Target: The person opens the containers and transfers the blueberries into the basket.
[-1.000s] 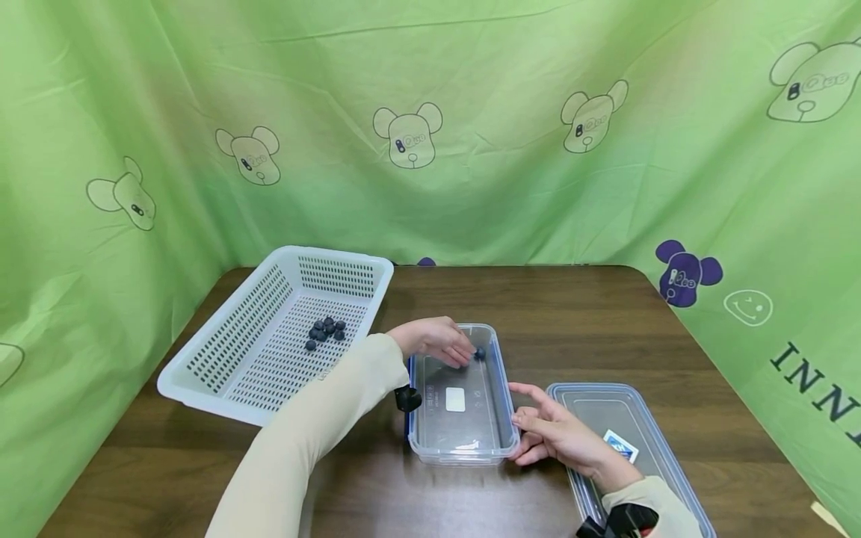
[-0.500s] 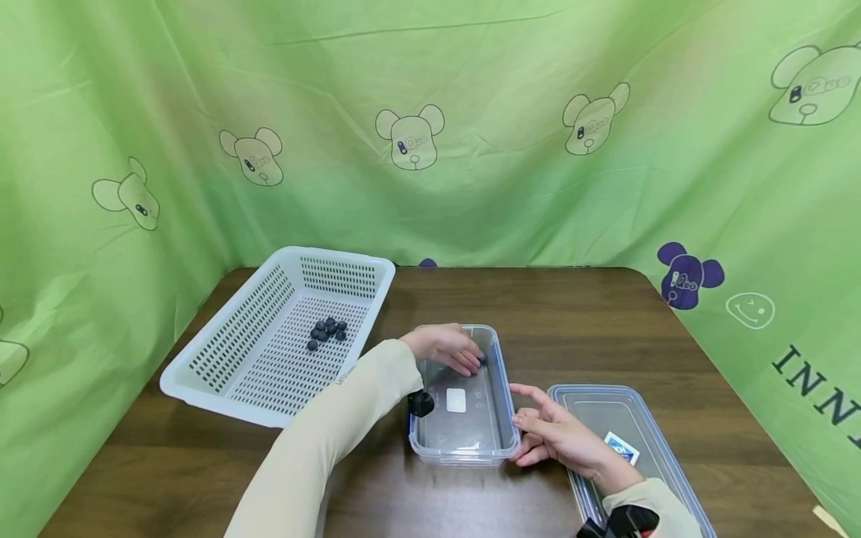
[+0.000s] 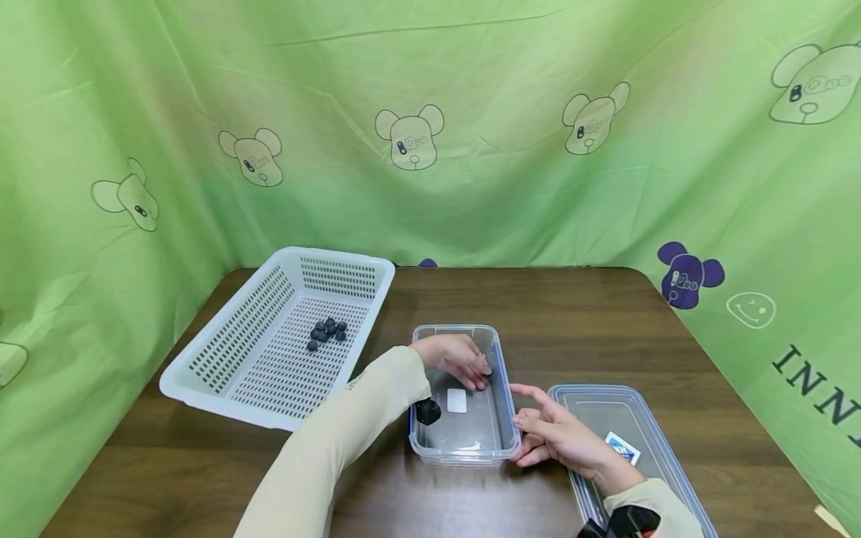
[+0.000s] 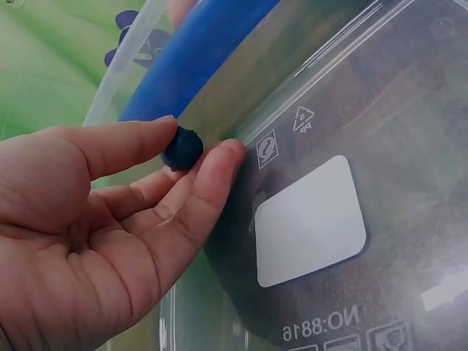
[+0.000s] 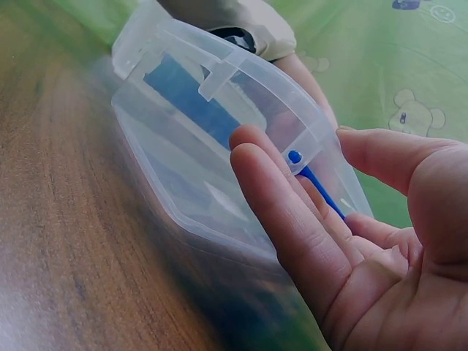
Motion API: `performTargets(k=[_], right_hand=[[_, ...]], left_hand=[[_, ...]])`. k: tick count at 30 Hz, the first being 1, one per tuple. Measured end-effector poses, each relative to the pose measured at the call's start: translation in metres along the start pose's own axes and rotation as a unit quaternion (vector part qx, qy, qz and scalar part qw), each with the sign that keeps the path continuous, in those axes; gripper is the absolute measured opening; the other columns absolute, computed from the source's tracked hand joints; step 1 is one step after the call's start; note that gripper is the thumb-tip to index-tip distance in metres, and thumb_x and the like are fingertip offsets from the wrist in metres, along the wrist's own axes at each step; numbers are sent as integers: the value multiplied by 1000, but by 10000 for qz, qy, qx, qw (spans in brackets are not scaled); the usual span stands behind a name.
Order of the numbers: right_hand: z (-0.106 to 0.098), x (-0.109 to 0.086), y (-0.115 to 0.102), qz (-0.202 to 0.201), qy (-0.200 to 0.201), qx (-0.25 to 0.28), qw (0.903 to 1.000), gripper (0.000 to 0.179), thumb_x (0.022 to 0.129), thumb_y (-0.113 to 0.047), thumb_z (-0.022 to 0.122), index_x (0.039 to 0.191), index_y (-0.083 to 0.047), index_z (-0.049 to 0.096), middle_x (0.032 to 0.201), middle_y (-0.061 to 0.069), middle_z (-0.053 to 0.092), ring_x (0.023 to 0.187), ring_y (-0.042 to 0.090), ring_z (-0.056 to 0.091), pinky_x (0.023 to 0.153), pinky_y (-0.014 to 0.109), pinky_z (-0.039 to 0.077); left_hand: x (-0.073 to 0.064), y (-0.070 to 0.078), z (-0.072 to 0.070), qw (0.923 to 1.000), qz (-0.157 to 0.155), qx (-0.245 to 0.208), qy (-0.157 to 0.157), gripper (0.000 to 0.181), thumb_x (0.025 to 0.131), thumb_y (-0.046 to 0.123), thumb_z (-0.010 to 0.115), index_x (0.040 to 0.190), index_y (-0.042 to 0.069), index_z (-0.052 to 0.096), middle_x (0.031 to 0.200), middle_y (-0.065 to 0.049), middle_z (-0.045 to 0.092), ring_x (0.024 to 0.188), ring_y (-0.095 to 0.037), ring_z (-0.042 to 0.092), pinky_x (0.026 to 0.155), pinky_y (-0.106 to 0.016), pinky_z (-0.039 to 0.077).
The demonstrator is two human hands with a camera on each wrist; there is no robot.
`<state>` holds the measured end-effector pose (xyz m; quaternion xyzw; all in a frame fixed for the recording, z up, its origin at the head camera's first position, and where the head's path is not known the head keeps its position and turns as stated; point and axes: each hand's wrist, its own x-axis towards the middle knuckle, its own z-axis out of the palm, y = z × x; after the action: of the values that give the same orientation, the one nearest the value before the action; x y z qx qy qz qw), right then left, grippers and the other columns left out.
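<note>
A clear rectangular plastic food container (image 3: 464, 441) with a blue handle (image 4: 201, 58) stands at the table's middle. My left hand (image 3: 459, 360) reaches down into it, wrist over its left rim. Between thumb and fingertips it pinches a dark blueberry (image 4: 183, 150), close to the container's inner wall. At the container's right side is my right hand (image 3: 548, 430), its thumb at the rim and the other fingers, fairly straight, along the outside wall. A white label (image 4: 311, 223) shows on the container's base.
To the left stands a white perforated basket (image 3: 229, 415) with several blueberries (image 3: 326, 331) on its floor. A clear lid (image 3: 662, 448) with a small sticker lies on the wooden table (image 3: 538, 314) at right, under the right forearm. A green printed curtain (image 3: 498, 194) hangs behind.
My left hand has moved right and down into the container. The blueberry, loose beyond its fingertips a second ago, is now between them. The right hand stays put.
</note>
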<state>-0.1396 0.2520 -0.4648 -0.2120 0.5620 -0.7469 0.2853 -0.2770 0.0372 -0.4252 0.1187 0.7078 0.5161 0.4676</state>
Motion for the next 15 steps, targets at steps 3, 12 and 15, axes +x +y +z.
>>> performTargets(k=[3, 12, 15], right_hand=[[0, 0, 0, 18, 20, -21, 10000, 45, 106, -5, 44, 144, -24, 30, 108, 13, 61, 80, 24, 72, 72, 37, 62], [0, 1, 0, 43, 46, -55, 10000, 45, 106, -5, 44, 145, -22, 29, 111, 14, 60, 80, 24, 72, 72, 37, 62], [-1, 1, 1, 40, 58, -54, 10000, 45, 106, -5, 44, 144, -24, 30, 110, 14, 60, 80, 24, 72, 72, 37, 62]], left_hand=[[1, 0, 0, 10000, -14, 15, 18, 13, 100, -2, 56, 91, -7, 64, 78, -15, 65, 70, -19, 65, 67, -27, 60], [-4, 4, 0, 9999, -3, 153, -28, 14, 100, -3, 55, 101, -14, 62, 78, -14, 65, 70, -19, 65, 70, -29, 61], [-9, 11, 0, 9994, 102, 329, -47, 17, 101, -3, 54, 107, -16, 61, 80, -13, 65, 72, -19, 64, 74, -30, 61]])
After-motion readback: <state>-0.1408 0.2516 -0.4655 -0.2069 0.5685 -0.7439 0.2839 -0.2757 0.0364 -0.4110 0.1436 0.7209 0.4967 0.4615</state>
